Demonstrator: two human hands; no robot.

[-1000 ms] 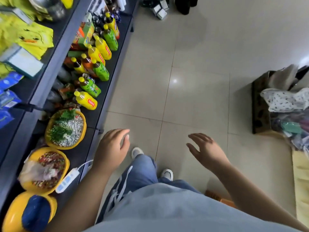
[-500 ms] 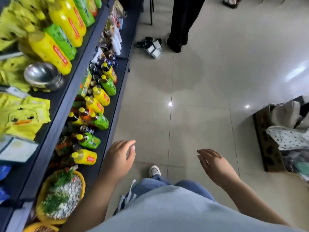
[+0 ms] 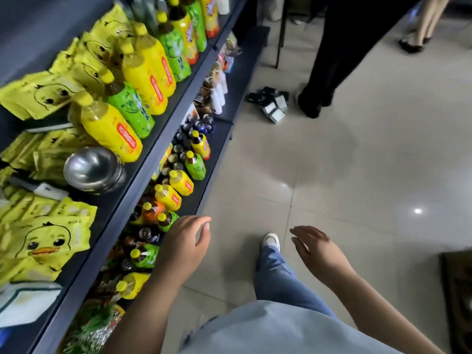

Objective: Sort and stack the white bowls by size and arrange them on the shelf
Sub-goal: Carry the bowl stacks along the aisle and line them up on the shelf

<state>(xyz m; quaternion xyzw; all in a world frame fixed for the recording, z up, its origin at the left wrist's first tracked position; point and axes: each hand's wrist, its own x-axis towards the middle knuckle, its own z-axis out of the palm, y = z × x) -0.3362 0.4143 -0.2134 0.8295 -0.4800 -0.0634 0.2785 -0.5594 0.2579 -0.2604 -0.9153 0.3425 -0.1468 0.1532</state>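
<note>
No white bowl shows in the head view. My left hand hangs beside the front edge of the dark shelf unit, fingers loosely curled and empty. My right hand floats over the tiled floor, fingers relaxed, holding nothing. On the upper shelf a stack of steel bowls stands among yellow duck-print packets and large yellow and green drink bottles.
The lower shelf holds small drink bottles and cans. A person in dark trousers stands ahead on the floor beside small black and silver boxes. Another person's feet show far right. A brown box edge sits at right.
The view has tilted up and moved along the aisle: the yellow bowls at the lower left slid out of sight, the upper shelf and the standing person came in. Both hands stay empty.
</note>
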